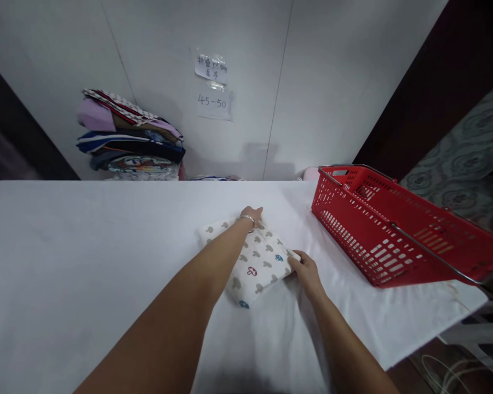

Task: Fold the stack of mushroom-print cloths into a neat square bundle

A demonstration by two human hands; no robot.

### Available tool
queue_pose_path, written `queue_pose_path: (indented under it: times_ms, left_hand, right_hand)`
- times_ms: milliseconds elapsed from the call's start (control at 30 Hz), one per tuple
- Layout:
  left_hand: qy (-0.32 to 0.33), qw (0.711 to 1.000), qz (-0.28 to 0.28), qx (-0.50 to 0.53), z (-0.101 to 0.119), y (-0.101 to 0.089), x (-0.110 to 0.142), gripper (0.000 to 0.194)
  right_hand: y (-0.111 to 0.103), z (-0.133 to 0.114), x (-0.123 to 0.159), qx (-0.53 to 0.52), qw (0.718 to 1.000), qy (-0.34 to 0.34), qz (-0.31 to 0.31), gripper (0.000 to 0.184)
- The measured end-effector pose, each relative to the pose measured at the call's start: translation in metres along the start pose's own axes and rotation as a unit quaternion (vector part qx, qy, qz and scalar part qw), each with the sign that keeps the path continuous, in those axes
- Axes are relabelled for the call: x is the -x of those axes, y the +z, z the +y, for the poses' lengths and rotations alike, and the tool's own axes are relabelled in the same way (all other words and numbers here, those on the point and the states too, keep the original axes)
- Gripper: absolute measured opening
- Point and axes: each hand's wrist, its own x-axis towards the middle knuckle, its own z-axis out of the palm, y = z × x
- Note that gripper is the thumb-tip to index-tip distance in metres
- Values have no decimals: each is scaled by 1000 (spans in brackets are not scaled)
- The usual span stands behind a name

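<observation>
A folded white cloth (258,262) printed with grey, red and blue mouse-head shapes lies on the white-covered table (86,246). My left hand (252,214), with a bracelet on the wrist, reaches over the cloth and rests flat on its far edge, fingers stretched out. My right hand (306,271) touches the cloth's near right corner, fingers curled against the edge.
A red plastic basket (394,230) with metal handles stands at the table's right side, close to my right hand. A stack of folded clothes (131,137) sits against the back wall, left. Paper notes (211,82) hang on the wall. The table's right edge drops off near the basket.
</observation>
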Motion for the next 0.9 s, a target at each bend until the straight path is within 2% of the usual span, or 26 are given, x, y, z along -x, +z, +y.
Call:
queue_pose_path:
  times_ms: [67,167,267,367,433,567,667,800,900]
  left_hand:
    - [-6,999,1,41,0,-6,9,53]
    - [-1,996,3,86,-4,-18,30,49]
    - [43,995,12,91,-15,-28,63,40]
    - [141,989,49,-19,-30,-28,104,35]
    - [191,977,53,-73,-39,-23,130,37]
    - [287,947,53,-137,-50,-6,171,35]
    - [309,936,50,-158,-54,9,183,37]
    - [295,939,49,-168,-55,26,180,36]
    - [295,942,58,-149,-55,31,179,31]
  right_hand:
    - [0,-1,1,17,1000,7,-1,34]
    - [-1,-9,3,0,998,53,-29,39]
    - [-4,-17,1,1,995,79,-67,48]
    - [-9,-21,-6,114,989,18,-87,47]
    - [-11,-22,-11,207,973,-27,-94,49]
    - [-9,-25,-21,304,945,-54,-106,51]
    - [-5,-28,-27,348,929,-59,-115,49]
    - [-2,-28,-28,407,904,-80,-105,42]
    - [-2,-25,-25,438,886,-115,-101,40]
